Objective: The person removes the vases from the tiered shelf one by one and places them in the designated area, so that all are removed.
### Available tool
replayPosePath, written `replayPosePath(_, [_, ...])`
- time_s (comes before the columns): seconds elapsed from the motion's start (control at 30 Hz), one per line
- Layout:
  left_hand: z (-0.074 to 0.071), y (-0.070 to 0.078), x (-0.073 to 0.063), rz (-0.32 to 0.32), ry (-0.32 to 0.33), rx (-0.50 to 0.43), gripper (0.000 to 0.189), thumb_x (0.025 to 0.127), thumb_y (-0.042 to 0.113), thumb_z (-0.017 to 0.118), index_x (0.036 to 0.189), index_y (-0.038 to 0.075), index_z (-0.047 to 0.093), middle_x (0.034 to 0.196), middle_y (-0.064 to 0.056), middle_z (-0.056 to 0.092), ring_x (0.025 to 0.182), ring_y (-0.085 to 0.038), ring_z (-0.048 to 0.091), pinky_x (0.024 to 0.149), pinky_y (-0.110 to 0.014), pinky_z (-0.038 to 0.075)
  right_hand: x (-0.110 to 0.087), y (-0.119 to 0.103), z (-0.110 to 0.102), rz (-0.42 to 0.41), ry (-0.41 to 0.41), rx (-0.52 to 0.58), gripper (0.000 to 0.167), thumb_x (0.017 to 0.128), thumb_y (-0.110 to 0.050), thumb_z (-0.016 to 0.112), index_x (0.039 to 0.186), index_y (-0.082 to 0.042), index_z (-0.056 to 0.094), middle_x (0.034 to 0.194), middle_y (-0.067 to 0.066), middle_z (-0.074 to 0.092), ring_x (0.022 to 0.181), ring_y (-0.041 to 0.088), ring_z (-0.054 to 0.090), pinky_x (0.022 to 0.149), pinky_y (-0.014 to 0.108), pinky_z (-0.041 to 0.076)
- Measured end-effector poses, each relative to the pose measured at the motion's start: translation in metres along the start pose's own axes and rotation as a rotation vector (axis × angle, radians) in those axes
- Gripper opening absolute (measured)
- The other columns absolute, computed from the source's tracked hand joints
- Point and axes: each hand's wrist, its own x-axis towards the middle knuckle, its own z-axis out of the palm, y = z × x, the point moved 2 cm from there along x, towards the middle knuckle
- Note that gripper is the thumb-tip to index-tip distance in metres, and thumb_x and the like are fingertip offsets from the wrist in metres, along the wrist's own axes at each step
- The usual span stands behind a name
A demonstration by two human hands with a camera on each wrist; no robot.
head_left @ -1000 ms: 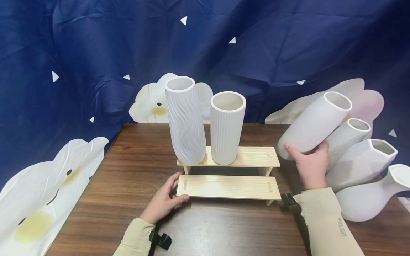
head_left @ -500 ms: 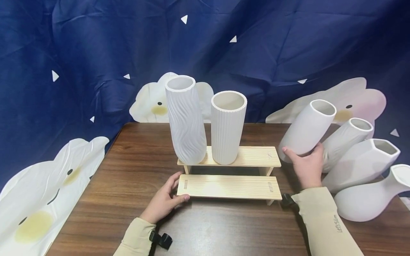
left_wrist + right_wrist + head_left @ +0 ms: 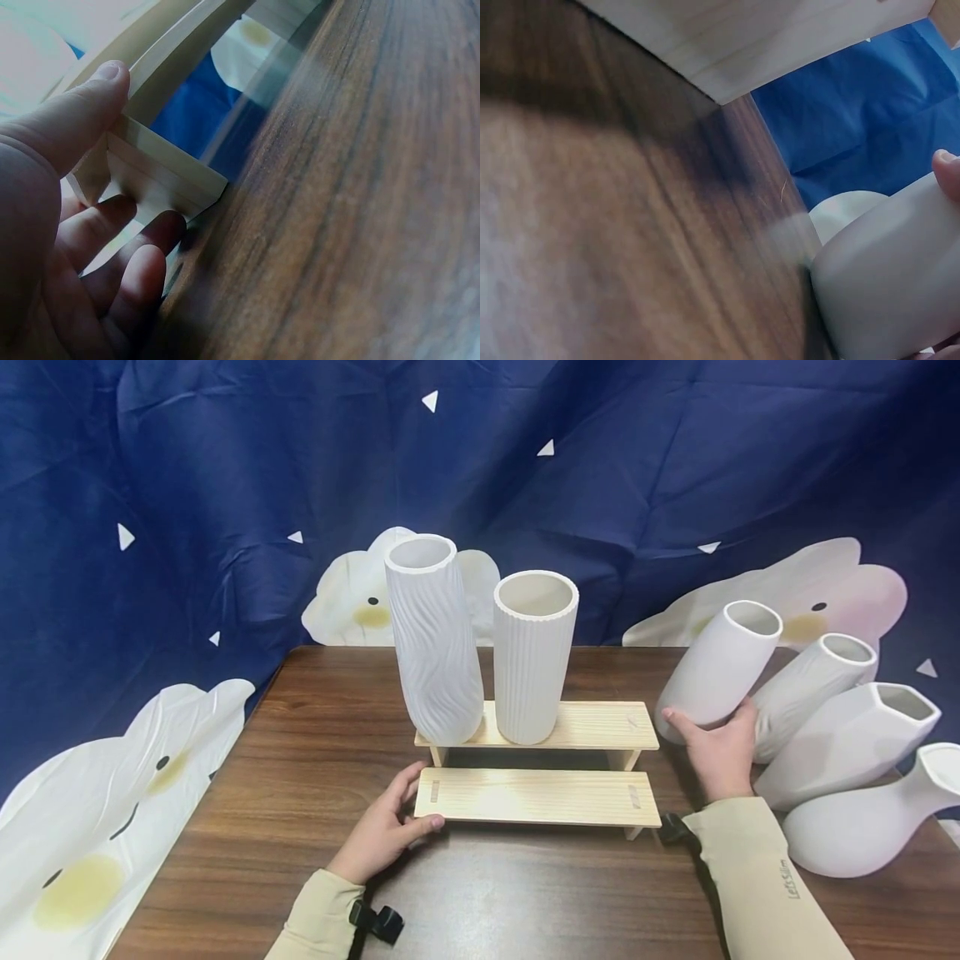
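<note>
My right hand (image 3: 722, 752) grips the lower part of a smooth white vase (image 3: 720, 664), thumb on its near left side. The vase leans to the right, its base on or close to the table in the right wrist view. My left hand (image 3: 390, 822) holds the left end of the lower step of a pale wooden display stand (image 3: 532, 797), thumb along the top edge and fingers curled against the side panel (image 3: 165, 169). On the upper step stand a wavy-grooved white vase (image 3: 438, 643) and a ribbed white vase (image 3: 531, 668), both upright.
To the right of the held vase stand or lean a textured white vase (image 3: 810, 693), a faceted white vase (image 3: 847, 747) and a round-bellied vase (image 3: 855, 827) with a narrow neck. Behind the brown table (image 3: 277, 777) hangs a blue cloth (image 3: 465, 468).
My right hand has lowered the smooth vase and shifted it slightly left, and it stands a little more upright. The left hand and the stand stay in place.
</note>
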Motion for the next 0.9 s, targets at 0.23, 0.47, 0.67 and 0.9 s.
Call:
replayPosePath(0.23, [0.000,0.000,0.000,0.016,-0.001,0.003,0.085,0.088,0.018,0.080,0.154,0.003,0.028,0.148,-0.020,0.050,0.113,-0.019,0.062,0.080,-0.026,0.055,0.001,0.002,0.001,-0.014,-0.003,0.015,0.097,0.079,-0.022,0.085,0.153,-0.006,0.025,0.149,0.017,0.040,0.135,0.028,0.040,0.117,0.036,0.025])
replayPosePath(0.47, [0.000,-0.001,0.000,0.022,-0.001,0.009,0.085,0.088,0.018,0.080,0.154,0.003,0.029,0.147,-0.020,0.051,0.113,-0.019,0.062,0.081,-0.026,0.055,0.001,0.003,0.002,-0.030,-0.036,-0.016,0.095,0.084,-0.026,0.081,0.154,-0.006,0.020,0.151,0.018,0.037,0.137,0.031,0.037,0.117,0.037,0.023])
replayPosePath(0.67, [0.000,0.000,0.000,0.016,0.000,0.002,0.086,0.087,0.018,0.080,0.154,0.002,0.028,0.148,-0.020,0.050,0.114,-0.020,0.062,0.083,-0.026,0.055,0.000,0.001,0.001,0.006,-0.055,-0.041,0.098,0.085,-0.031,0.080,0.157,-0.008,0.017,0.154,0.018,0.035,0.140,0.033,0.035,0.119,0.041,0.022])
replayPosePath(0.9, [0.000,0.000,0.000,0.007,0.002,0.006,0.088,0.087,0.018,0.080,0.155,0.002,0.027,0.148,-0.020,0.050,0.115,-0.023,0.062,0.084,-0.026,0.054,0.001,-0.009,-0.003,0.031,-0.039,-0.010,0.092,0.088,-0.030,0.076,0.158,-0.012,0.018,0.156,0.014,0.034,0.142,0.028,0.035,0.118,0.040,0.024])
